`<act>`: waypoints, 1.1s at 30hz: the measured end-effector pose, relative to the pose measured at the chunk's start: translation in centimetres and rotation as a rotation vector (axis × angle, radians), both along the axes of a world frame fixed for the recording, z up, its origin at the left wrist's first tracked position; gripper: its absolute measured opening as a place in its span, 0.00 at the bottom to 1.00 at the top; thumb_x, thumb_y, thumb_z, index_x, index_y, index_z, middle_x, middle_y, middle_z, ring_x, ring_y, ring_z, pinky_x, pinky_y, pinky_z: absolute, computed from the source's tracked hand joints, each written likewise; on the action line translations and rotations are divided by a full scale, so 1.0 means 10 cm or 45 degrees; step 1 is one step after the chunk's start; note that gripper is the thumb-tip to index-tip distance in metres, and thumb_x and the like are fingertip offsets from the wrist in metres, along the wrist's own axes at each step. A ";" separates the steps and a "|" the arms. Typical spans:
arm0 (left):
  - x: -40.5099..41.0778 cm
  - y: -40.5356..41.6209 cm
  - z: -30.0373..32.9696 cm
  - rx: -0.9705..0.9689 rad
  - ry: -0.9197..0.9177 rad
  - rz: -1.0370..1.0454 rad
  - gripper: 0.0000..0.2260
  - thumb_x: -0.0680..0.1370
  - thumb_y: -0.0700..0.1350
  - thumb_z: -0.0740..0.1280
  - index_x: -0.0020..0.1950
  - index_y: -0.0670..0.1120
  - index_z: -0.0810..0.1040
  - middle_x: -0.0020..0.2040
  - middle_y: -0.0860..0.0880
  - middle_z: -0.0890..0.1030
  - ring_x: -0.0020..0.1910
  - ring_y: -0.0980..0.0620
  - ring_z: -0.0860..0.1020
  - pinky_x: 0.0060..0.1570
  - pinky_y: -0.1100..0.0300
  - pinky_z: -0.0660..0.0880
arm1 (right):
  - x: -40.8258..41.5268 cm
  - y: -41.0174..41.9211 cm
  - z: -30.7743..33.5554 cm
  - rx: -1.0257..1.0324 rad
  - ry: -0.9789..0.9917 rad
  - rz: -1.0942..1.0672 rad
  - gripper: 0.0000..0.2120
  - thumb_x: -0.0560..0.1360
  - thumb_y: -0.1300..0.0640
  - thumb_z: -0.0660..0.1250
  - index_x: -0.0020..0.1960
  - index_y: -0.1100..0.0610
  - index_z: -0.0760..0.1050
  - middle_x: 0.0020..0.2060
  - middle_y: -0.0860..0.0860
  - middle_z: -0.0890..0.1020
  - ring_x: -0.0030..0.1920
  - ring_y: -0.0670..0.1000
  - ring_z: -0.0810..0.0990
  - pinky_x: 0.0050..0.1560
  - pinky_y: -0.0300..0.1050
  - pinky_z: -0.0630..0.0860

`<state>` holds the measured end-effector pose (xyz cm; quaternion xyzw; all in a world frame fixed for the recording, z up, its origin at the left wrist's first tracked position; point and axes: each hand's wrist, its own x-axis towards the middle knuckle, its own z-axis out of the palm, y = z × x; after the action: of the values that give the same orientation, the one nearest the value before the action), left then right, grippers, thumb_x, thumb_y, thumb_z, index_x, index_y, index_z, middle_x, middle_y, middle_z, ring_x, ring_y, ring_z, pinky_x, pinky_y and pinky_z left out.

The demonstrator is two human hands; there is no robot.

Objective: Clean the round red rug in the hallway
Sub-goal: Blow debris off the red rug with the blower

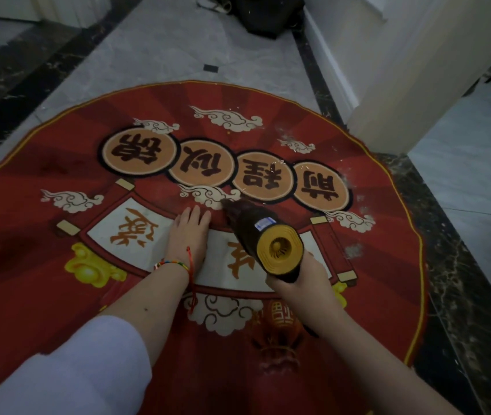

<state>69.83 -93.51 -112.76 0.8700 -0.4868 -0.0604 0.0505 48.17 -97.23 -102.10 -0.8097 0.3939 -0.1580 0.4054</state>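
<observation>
On the left our left hand (188,235) lies flat on the rug (43,295), fingers (196,212) straight and together, pressing the pile down and holding nothing. A coloured bracelet and a red string sit at that wrist, and a white sleeve covers the upper arm.

The rug itself is spread on the hallway floor (160,43) directly under us, filling most of what we see, with its far edge toward the corridor and its right edge close to the dark marble border.

Just right of the left hand comes the vacuum (256,232), a small dark handheld with a yellow rear vent facing us. Our right hand (298,280) grips it from below, fingers wrapped round the handle. Its long axis runs from the right hand up and to the left, so the nozzle tip meets the rug beside the left fingertips, at the pale cloud under the round medallions.

Further right, pale bits of litter and dust (344,172) are scattered over the rug near its right edge, beyond the nozzle and to its right. We judge these to be the work left to do. The vacuum hand is the nearer one, so the coming pass probably means swinging the nozzle rightward and away from us while the left hand keeps the rug from bunching.
</observation>
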 end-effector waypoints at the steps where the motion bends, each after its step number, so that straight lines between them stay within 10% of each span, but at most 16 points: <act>1: -0.01 -0.01 0.01 -0.006 -0.007 0.002 0.23 0.81 0.39 0.52 0.77 0.45 0.52 0.77 0.42 0.54 0.76 0.42 0.52 0.73 0.50 0.53 | -0.07 0.02 0.01 -0.028 0.010 -0.022 0.19 0.67 0.65 0.71 0.40 0.44 0.66 0.35 0.42 0.74 0.36 0.38 0.73 0.32 0.26 0.68; 23: -0.34 -0.27 0.01 -0.031 0.057 -0.096 0.20 0.84 0.46 0.51 0.76 0.47 0.56 0.76 0.44 0.57 0.75 0.43 0.53 0.74 0.49 0.54 | 0.16 -0.25 -0.03 0.105 -0.046 -0.267 0.15 0.70 0.62 0.70 0.53 0.53 0.70 0.39 0.45 0.76 0.41 0.47 0.76 0.32 0.31 0.66; 33: -0.47 -0.37 0.05 0.012 0.108 -0.174 0.20 0.84 0.45 0.51 0.77 0.47 0.55 0.77 0.44 0.55 0.76 0.42 0.52 0.73 0.50 0.52 | -0.44 -0.03 -0.02 0.032 -0.025 -0.299 0.12 0.67 0.65 0.71 0.43 0.52 0.72 0.33 0.44 0.77 0.33 0.39 0.75 0.29 0.27 0.67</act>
<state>65.12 -97.20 -112.28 0.8316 -0.5422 -0.1028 0.0625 43.80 -97.50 -102.30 -0.7513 0.4840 -0.2073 0.3979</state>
